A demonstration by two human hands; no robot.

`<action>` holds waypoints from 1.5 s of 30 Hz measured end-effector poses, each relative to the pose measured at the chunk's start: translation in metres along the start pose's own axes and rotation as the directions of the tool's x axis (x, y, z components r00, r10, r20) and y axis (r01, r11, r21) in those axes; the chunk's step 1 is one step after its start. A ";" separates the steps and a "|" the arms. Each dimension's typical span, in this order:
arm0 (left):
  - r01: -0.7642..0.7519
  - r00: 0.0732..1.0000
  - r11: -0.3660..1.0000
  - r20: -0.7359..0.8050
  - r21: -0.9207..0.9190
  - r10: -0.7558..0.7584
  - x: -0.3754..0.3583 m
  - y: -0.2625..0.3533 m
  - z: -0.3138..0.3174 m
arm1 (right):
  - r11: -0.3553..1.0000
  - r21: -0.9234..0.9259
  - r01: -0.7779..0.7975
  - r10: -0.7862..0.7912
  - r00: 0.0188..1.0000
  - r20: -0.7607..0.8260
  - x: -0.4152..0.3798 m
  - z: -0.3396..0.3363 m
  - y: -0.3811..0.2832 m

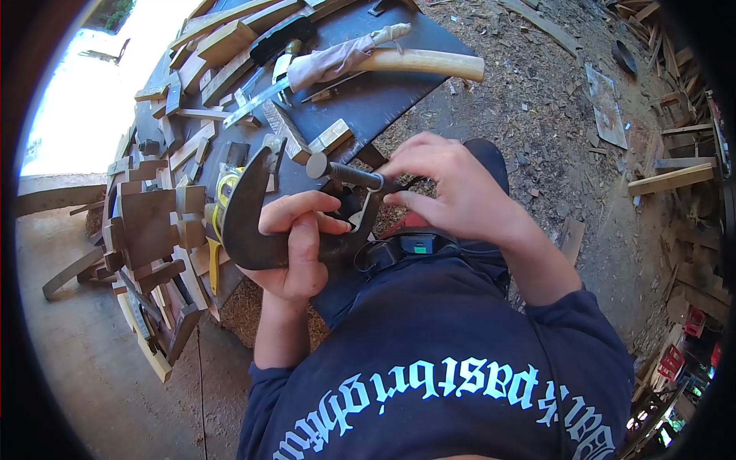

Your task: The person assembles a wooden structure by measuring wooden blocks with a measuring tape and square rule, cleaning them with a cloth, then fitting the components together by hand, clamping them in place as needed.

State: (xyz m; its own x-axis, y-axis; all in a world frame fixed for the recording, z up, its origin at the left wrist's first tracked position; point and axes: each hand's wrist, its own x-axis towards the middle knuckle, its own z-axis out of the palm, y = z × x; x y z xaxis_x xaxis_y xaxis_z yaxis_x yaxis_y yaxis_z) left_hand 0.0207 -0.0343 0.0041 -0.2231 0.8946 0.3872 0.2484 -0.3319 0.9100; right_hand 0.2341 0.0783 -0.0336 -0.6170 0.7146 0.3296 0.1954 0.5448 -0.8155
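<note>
1. c-clamp held up by counter; probably adjusting its screw.
2. my left hand grips the frame, right hand pinches screw end.
3. turning calls for steady frame.

We see a dark surface crowded with wood offcuts at the far left, against brilliant daylight. Beyond its right edge, we see dirt ground strewn with chips. Lumber and red crates pile up at the right. Smooth brown floor lies near left.
</note>
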 end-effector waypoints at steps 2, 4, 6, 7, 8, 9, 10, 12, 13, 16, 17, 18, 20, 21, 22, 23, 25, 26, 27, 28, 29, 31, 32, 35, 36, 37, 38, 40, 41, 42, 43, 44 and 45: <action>0.023 0.999 0.999 -0.027 -0.027 -0.024 -0.002 -0.001 0.003 | 0.996 0.042 -0.073 0.070 0.995 0.068 -0.002 -0.002 0.006; 0.049 0.999 0.999 -0.001 -0.013 -0.049 -0.003 -0.003 0.004 | 0.987 -0.089 -0.134 0.143 0.983 0.115 -0.003 -0.005 -0.001; 0.084 0.996 0.996 -0.005 0.004 -0.084 -0.004 -0.003 0.007 | 0.962 -0.223 -0.156 0.190 0.972 0.140 -0.004 0.001 -0.003; 0.105 0.994 0.994 -0.021 0.014 -0.105 -0.003 -0.001 0.012 | 0.943 -0.290 -0.164 0.213 0.966 0.148 -0.005 0.004 -0.004; 0.125 0.992 0.992 -0.039 0.023 -0.124 -0.003 -0.001 0.015 | 0.941 -0.293 -0.169 0.212 0.970 0.121 -0.007 0.006 -0.003; 0.100 0.995 0.992 -0.017 0.073 -0.099 -0.003 -0.002 0.016 | 0.940 -0.295 -0.174 0.210 0.973 0.096 -0.010 0.009 -0.003; 0.075 0.997 0.990 0.006 0.122 -0.076 -0.003 -0.006 0.017 | 0.938 -0.296 -0.179 0.209 0.975 0.072 -0.012 0.010 -0.002; 0.085 0.996 0.981 -0.038 0.177 -0.079 -0.006 -0.018 0.025 | 0.974 -0.224 -0.039 0.066 0.991 0.113 -0.015 0.005 -0.002; 0.068 0.998 0.971 -0.022 0.228 -0.065 -0.009 -0.026 0.026 | 0.982 -0.186 0.031 -0.007 0.992 0.128 -0.016 0.002 -0.003; -0.147 0.989 0.889 0.085 0.435 0.122 -0.011 -0.039 0.040 | 0.968 0.224 0.110 -0.148 0.975 0.164 -0.021 -0.004 -0.015; -0.265 0.964 0.834 0.129 0.484 0.231 -0.010 -0.043 0.048 | 0.961 0.269 0.069 -0.117 0.979 0.166 -0.023 -0.006 -0.014; -0.291 0.957 0.801 0.178 0.523 0.231 -0.013 -0.050 0.054 | 0.949 0.313 0.030 -0.087 0.981 0.172 -0.025 -0.009 -0.011; -0.318 0.947 0.736 0.234 0.597 0.220 -0.018 -0.058 0.067 | 0.957 0.289 0.006 -0.033 0.996 0.087 -0.022 -0.010 -0.016; -0.323 0.946 0.705 0.245 0.631 0.213 -0.018 -0.060 0.073 | 0.969 0.242 -0.050 0.035 0.997 0.066 -0.022 -0.008 -0.018; -0.276 0.960 0.697 0.229 0.662 0.162 -0.016 -0.057 0.079 | 0.975 0.194 -0.108 0.102 0.994 0.038 -0.023 -0.006 -0.018; -0.274 0.957 0.689 0.259 0.671 0.129 -0.014 -0.056 0.079 | 0.975 0.148 -0.168 0.170 0.985 0.003 -0.023 -0.004 -0.017; -0.277 0.945 0.675 0.322 0.684 0.061 -0.009 -0.054 0.077 | 0.983 0.106 -0.151 0.162 0.982 -0.100 -0.024 0.003 -0.009; -0.288 0.927 0.637 0.374 0.715 0.000 -0.009 -0.052 0.073 | 0.994 0.035 -0.102 0.107 0.983 -0.150 -0.026 0.008 0.003; -0.292 0.930 0.646 0.366 0.706 0.021 -0.005 -0.047 0.068 | 0.998 -0.037 -0.058 0.050 0.979 -0.196 -0.026 0.010 0.010; -0.297 0.932 0.655 0.360 0.695 0.040 0.003 -0.038 0.062 | 0.995 -0.028 -0.095 0.088 0.974 -0.207 -0.025 0.008 0.011; -0.301 0.934 0.663 0.352 0.685 0.061 0.011 -0.030 0.055 | 0.991 -0.020 -0.132 0.124 0.968 -0.218 -0.025 0.006 0.013; -0.328 0.941 0.581 0.313 0.745 0.130 0.032 -0.027 0.028 | 0.983 -0.002 -0.185 0.180 0.955 -0.236 -0.022 0.000 0.017; -0.302 0.952 0.485 0.289 0.821 0.102 0.044 -0.021 0.017 | 0.979 0.007 -0.203 0.199 0.949 -0.246 -0.020 -0.004 0.019; -0.299 0.950 0.299 0.312 0.906 0.005 0.063 -0.036 -0.008 | 0.982 0.005 -0.190 0.186 0.950 -0.250 -0.014 -0.010 0.028; -0.314 0.943 0.255 0.333 0.914 -0.030 0.066 -0.044 -0.010 | 0.986 -0.006 -0.164 0.158 0.956 -0.247 -0.012 -0.010 0.033; -0.313 0.934 0.281 0.348 0.907 -0.083 0.067 -0.051 -0.009 | 0.990 -0.016 -0.137 0.129 0.960 -0.247 -0.010 -0.010 0.037; -0.313 0.921 0.305 0.366 0.899 -0.134 0.069 -0.059 -0.007 | 0.992 -0.031 -0.125 0.113 0.961 -0.253 -0.009 -0.009 0.041; -0.331 0.904 0.380 0.406 0.864 -0.135 0.072 -0.053 0.003 | 0.992 -0.064 -0.112 0.090 0.957 -0.276 -0.009 -0.008 0.050; -0.333 0.909 0.401 0.404 0.853 -0.103 0.074 -0.052 0.012 | 0.991 -0.048 -0.122 0.101 0.946 -0.309 -0.011 -0.008 0.056; -0.334 0.914 0.425 0.400 0.841 -0.073 0.076 -0.052 0.021 | 0.991 -0.034 -0.132 0.113 0.934 -0.340 -0.012 -0.007 0.061; -0.332 0.919 0.449 0.391 0.829 -0.044 0.077 -0.052 0.030 | 0.990 -0.021 -0.141 0.124 0.922 -0.367 -0.013 -0.009 0.064; -0.367 0.916 0.464 0.399 0.807 0.031 0.081 -0.055 0.037 | 0.987 -0.015 -0.160 0.142 0.914 -0.380 -0.013 -0.012 0.064; -0.330 0.925 0.490 0.379 0.807 0.000 0.085 -0.057 0.044 | 0.984 -0.008 -0.175 0.158 0.907 -0.391 -0.012 -0.015 0.064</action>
State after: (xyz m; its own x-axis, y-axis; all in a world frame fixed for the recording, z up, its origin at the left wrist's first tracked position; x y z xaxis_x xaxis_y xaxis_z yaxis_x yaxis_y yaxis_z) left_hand 0.0291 0.0738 -0.0217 0.1507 0.9412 0.3023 0.9560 -0.2167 0.1980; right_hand 0.2658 0.1108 -0.0827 -0.2302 0.9057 0.3560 0.3067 0.4148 -0.8567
